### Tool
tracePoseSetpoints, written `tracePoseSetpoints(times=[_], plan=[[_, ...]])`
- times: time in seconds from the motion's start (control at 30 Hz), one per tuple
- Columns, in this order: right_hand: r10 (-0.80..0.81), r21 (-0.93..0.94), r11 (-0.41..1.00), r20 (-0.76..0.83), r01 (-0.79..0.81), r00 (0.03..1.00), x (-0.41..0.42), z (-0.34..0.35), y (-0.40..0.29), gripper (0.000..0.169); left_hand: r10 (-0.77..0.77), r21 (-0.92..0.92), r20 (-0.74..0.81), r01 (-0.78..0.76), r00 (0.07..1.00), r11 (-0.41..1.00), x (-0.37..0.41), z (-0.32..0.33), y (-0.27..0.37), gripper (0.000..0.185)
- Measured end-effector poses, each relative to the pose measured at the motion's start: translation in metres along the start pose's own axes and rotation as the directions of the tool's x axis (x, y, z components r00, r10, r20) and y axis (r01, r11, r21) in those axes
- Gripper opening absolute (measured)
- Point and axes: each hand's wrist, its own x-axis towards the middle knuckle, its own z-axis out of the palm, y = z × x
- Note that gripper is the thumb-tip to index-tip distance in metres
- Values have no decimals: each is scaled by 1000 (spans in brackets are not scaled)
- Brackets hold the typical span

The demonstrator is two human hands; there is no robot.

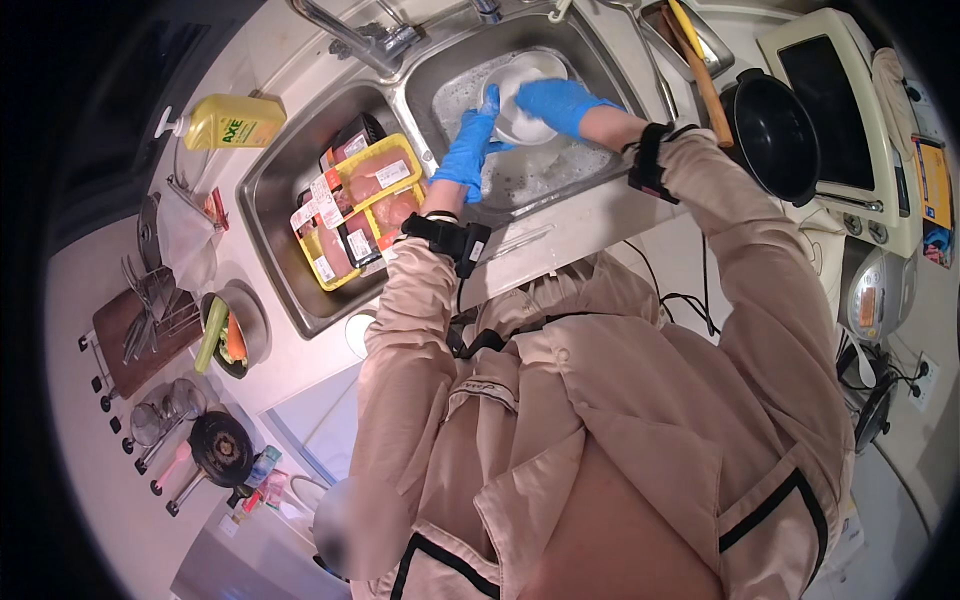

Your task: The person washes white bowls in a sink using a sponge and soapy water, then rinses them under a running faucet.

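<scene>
Both my hands wear blue gloves and work in the right sink basin, which holds foamy water. At its near-left rim, a round white bowl is held by my left hand, the thumb pointing up along its side. My right hand reaches into the bowl from the right and is blurred. Its fingertips touch the inside; whether it grips a sponge or cloth cannot be seen. Suds lie around the bowl.
In the left basin lie several packs of raw meat. A yellow soap bottle stands left of it. Further left is a metal bowl of vegetables. To the right are a black pot and a toaster oven. The faucet overhangs the divider.
</scene>
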Motion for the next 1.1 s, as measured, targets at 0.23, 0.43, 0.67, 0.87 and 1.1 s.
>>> tracePoseSetpoints(times=[0.23, 0.43, 0.67, 0.87, 1.1], plan=[[-332, -267, 892, 159, 364, 930, -3, 27, -19, 25, -16, 16, -15, 16, 1000, 1000, -12, 4, 21, 65], [-397, -141, 918, -351, 372, 848, -25, -14, -17, 26, 457, 569, -272, -241, 847, 786, -30, -1, 19, 46], [-732, -601, 681, -541, 419, 414, -19, -18, -30, 29, 716, 873, -169, -234, 678, 428, -30, -5, 10, 27], [-225, 91, 926, -648, 367, 728, -21, -20, -36, 29, 816, 960, 29, -242, 578, 137, -31, -2, 16, 26], [-562, -193, 827, -320, 529, 762, -26, 25, -60, 32, 778, 940, 115, -320, 618, 116, -32, 7, 29, 28]])
